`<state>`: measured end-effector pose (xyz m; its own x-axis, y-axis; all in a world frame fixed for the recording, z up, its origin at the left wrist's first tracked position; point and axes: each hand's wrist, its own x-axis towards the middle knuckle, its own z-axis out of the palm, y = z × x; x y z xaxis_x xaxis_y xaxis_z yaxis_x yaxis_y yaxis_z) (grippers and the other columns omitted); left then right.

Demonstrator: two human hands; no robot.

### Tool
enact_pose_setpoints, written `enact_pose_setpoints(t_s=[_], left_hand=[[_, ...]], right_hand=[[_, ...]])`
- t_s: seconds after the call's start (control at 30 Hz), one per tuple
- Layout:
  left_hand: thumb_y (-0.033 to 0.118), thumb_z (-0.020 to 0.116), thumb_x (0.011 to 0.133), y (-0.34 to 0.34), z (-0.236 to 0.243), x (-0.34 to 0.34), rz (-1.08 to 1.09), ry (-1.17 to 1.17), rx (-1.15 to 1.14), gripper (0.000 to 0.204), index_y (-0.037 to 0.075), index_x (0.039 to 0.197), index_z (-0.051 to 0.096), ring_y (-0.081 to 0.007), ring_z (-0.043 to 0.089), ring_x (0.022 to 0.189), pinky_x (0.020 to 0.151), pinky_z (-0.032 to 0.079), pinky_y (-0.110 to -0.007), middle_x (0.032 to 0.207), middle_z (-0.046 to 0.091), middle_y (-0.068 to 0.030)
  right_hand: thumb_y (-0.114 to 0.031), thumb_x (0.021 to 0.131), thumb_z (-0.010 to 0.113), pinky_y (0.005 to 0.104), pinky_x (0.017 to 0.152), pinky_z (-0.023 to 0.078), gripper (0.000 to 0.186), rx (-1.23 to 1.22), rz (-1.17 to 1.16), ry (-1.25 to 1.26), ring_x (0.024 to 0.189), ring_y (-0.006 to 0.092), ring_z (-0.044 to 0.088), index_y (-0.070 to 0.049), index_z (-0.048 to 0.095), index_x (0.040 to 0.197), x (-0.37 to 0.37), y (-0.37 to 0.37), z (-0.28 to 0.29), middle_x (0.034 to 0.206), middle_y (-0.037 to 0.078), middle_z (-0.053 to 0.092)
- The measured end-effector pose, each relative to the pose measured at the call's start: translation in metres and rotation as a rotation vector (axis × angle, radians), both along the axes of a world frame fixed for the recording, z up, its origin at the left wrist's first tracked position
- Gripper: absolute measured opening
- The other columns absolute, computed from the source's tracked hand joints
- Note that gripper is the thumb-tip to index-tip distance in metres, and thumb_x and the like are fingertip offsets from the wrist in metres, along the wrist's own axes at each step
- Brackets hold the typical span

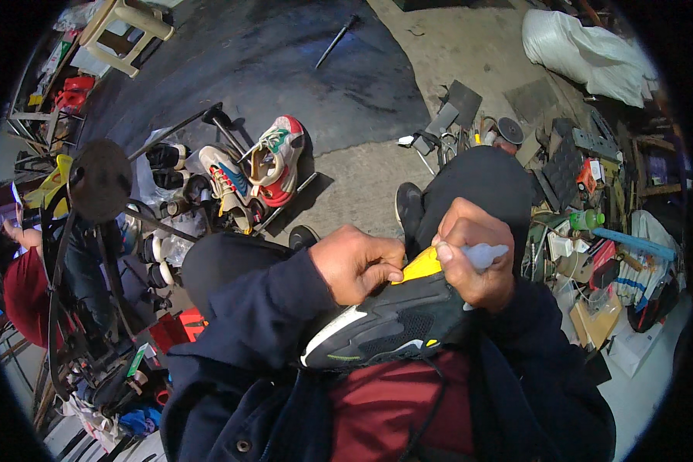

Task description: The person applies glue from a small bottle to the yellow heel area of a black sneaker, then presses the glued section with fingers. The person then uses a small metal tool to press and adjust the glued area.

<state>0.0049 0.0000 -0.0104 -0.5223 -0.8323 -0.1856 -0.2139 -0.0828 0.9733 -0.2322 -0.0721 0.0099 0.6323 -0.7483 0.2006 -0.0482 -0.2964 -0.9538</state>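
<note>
A black shoe (389, 331) with a pale sole edge lies on its side across my lap, against my red shirt. Along its upper edge shows a bright yellow part (423, 266). My left hand (356, 263) is closed at that edge, thumb and fingers pinching beside the yellow. On the other side, my right hand (476, 258) is closed, its fingertips at the yellow part's end. A whitish translucent bottle-like thing (485, 256) with a tapered tip sticks out of the right fist. What the right fingers cover cannot be made out.
Red, white and beige sneakers (277, 162) stand ahead on the left, near a metal stand with a round plate (100, 181). Tools and a green-labelled bottle (587, 220) crowd the right side. A white sack (585, 58) and plastic stool (127, 31) are farther off. Another person's red sleeve (27, 296) shows far left.
</note>
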Motion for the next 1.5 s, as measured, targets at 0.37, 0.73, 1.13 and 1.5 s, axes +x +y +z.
enact_pose_setpoints(t_s=[0.37,0.73,1.13,1.5], left_hand=[[0.011,0.063,0.097,-0.001,-0.004,0.003,-0.068,-0.020,-0.015,0.005,0.006,0.095,0.062,-0.0362,0.062,0.071,0.066,0.048,-0.041,0.075,0.061,-0.0145],[0.024,0.060,0.106,-0.014,-0.001,0.001,-0.137,-0.034,-0.064,0.024,0.003,0.094,0.061,-0.0302,0.059,0.069,0.068,0.047,-0.042,0.074,0.057,-0.0159],[0.018,0.066,0.098,-0.024,0.008,-0.003,-0.162,-0.041,-0.010,0.017,0.003,0.090,0.065,-0.0415,0.062,0.071,0.065,0.047,-0.048,0.074,0.062,-0.0207],[0.017,0.063,0.098,-0.023,0.011,-0.010,-0.190,-0.117,-0.050,0.013,0.004,0.096,0.066,-0.0471,0.064,0.079,0.068,0.050,-0.053,0.081,0.066,-0.0231]], right_hand=[[0.003,0.081,0.071,0.0332,0.055,0.040,0.019,-0.001,0.004,0.054,0.060,0.0195,0.052,-0.004,0.056,0.073,0.003,0.001,0.003,0.076,0.009,0.054],[0.003,0.085,0.068,0.0335,0.055,0.039,0.017,0.038,0.015,-0.013,0.061,0.0191,0.051,-0.003,0.056,0.075,0.002,0.001,0.003,0.076,0.008,0.054],[0.005,0.080,0.071,0.0387,0.052,0.039,0.018,-0.089,-0.020,-0.010,0.056,0.0259,0.050,-0.004,0.057,0.073,0.004,-0.001,-0.004,0.071,0.010,0.051],[0.003,0.080,0.072,0.0401,0.051,0.039,0.018,-0.095,-0.018,0.034,0.056,0.0286,0.051,-0.004,0.056,0.074,0.006,-0.001,-0.003,0.071,0.011,0.050]])
